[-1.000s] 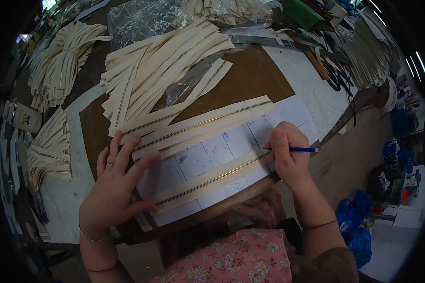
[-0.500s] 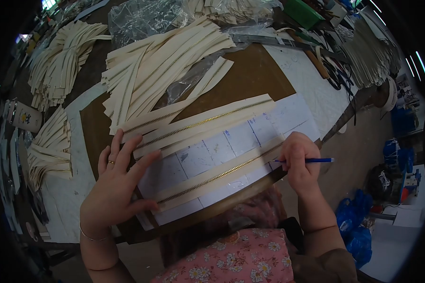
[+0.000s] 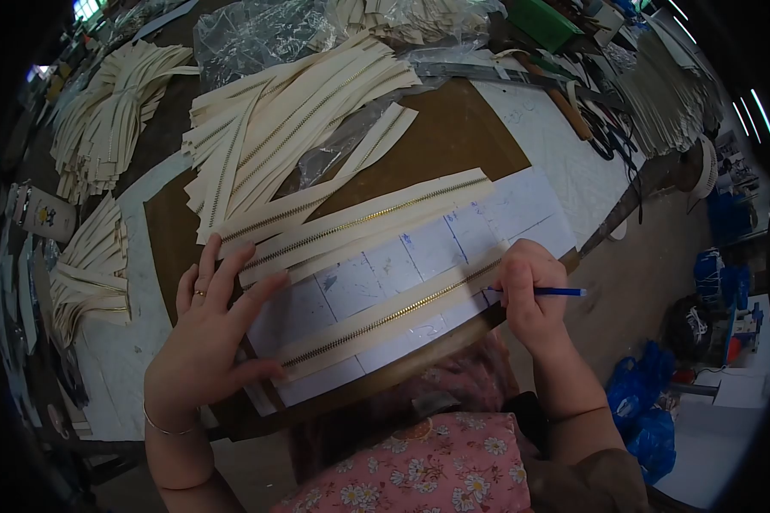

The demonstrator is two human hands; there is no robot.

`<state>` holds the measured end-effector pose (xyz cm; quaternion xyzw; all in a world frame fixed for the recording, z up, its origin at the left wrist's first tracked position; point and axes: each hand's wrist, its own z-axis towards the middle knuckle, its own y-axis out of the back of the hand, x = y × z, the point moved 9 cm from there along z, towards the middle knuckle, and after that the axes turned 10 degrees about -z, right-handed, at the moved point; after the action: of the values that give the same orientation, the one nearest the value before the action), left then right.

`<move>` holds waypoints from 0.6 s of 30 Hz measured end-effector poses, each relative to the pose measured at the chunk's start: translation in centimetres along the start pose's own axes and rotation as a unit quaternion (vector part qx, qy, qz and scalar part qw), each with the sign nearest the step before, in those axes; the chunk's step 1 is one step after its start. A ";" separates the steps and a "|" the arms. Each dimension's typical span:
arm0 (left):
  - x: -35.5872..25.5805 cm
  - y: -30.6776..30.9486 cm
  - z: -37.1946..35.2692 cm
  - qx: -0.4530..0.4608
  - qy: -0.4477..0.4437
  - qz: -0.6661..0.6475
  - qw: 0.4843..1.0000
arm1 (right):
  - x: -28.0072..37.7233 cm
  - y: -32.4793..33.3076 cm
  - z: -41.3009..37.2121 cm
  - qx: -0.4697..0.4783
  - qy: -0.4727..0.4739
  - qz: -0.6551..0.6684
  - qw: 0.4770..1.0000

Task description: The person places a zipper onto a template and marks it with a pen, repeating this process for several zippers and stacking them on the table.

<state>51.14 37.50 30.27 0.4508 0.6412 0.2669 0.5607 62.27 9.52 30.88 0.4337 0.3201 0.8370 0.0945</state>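
Observation:
A cream zipper strip with gold teeth [image 3: 393, 313] lies slantwise across a white sheet [image 3: 535, 201] marked with blue lines. My left hand [image 3: 212, 329] is open, its fingers spread. Its thumb rests at the lower zipper's left end, while the fingertips lie over the left ends of further cream zippers [image 3: 376, 212] above. In my right hand [image 3: 532, 295], closed, is a blue pen [image 3: 560, 291]. The pen's tip is at the lower edge of the zipper tape, near its right end.
A brown board [image 3: 479, 128] lies under the sheet. Beyond it are a big heap of zippers [image 3: 291, 120] and clear plastic wrap [image 3: 261, 38]. More zipper bundles [image 3: 115, 111] lie left, near a white cup [image 3: 50, 214]. Scissors [image 3: 603, 137] lie at the upper right.
My right hand has moved a little left along the zipper, with the pen in it. My left hand keeps its place on the zippers.

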 end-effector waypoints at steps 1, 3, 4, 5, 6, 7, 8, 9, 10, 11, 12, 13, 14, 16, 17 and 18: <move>0.0 0.0 0.0 -0.001 -0.001 0.000 1.000 | 0.2 0.0 0.0 -0.002 0.009 -0.002 1.000; 0.0 0.0 0.0 -0.001 -0.001 0.000 1.000 | -0.3 0.1 -0.1 0.015 -0.008 0.010 1.000; 0.0 0.0 0.0 0.000 -0.001 0.000 1.000 | -0.8 0.0 -0.2 0.033 -0.025 0.023 0.999; 0.0 0.1 0.0 -0.002 -0.001 0.000 1.000 | -0.8 0.1 -0.3 0.033 -0.024 0.023 0.999; -0.1 0.1 0.0 -0.005 -0.003 -0.008 1.000 | -1.1 0.6 -0.5 0.009 -0.035 0.042 0.998; -0.2 0.2 0.0 -0.009 -0.004 -0.017 1.000 | -1.4 0.9 -0.6 -0.014 -0.047 0.062 0.997; -0.3 0.3 0.0 -0.011 -0.002 -0.018 1.000 | -1.1 0.9 -0.5 -0.012 -0.045 0.062 0.997; -0.8 0.6 0.0 -0.022 -0.013 -0.021 0.999 | -0.9 1.4 -0.4 -0.036 -0.049 0.034 0.998; -1.1 0.9 0.0 -0.033 -0.024 -0.023 0.999 | -0.7 1.9 -0.2 -0.060 -0.052 0.006 0.997; -1.0 0.9 0.0 -0.036 -0.022 -0.024 0.999 | -0.5 2.0 0.1 -0.058 -0.049 0.006 0.997; -1.1 1.0 0.0 -0.038 -0.030 -0.037 0.998 | 0.8 1.8 0.6 -0.034 0.009 -0.114 0.993; -1.2 1.1 -0.1 -0.041 -0.039 -0.050 0.997 | 1.8 1.2 0.8 -0.011 0.068 -0.233 0.970; -1.1 1.0 -0.1 -0.045 -0.037 -0.051 0.997 | 1.6 1.2 0.7 -0.009 0.072 -0.232 0.970; -1.2 0.8 -0.2 -0.073 -0.071 -0.025 0.995 | 0.6 0.7 0.4 0.021 0.082 -0.251 0.964; -0.9 0.8 -0.3 -0.079 -0.065 -0.025 0.994 | 0.7 0.7 0.9 0.023 0.089 -0.249 0.964; -0.9 0.8 -0.2 -0.088 -0.068 -0.018 0.994 | 0.7 0.6 1.3 0.032 0.095 -0.267 0.959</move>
<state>51.11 37.13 31.47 0.4053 0.5831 0.2813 0.6455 62.90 9.99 32.26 0.2537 0.4580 0.8082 0.2698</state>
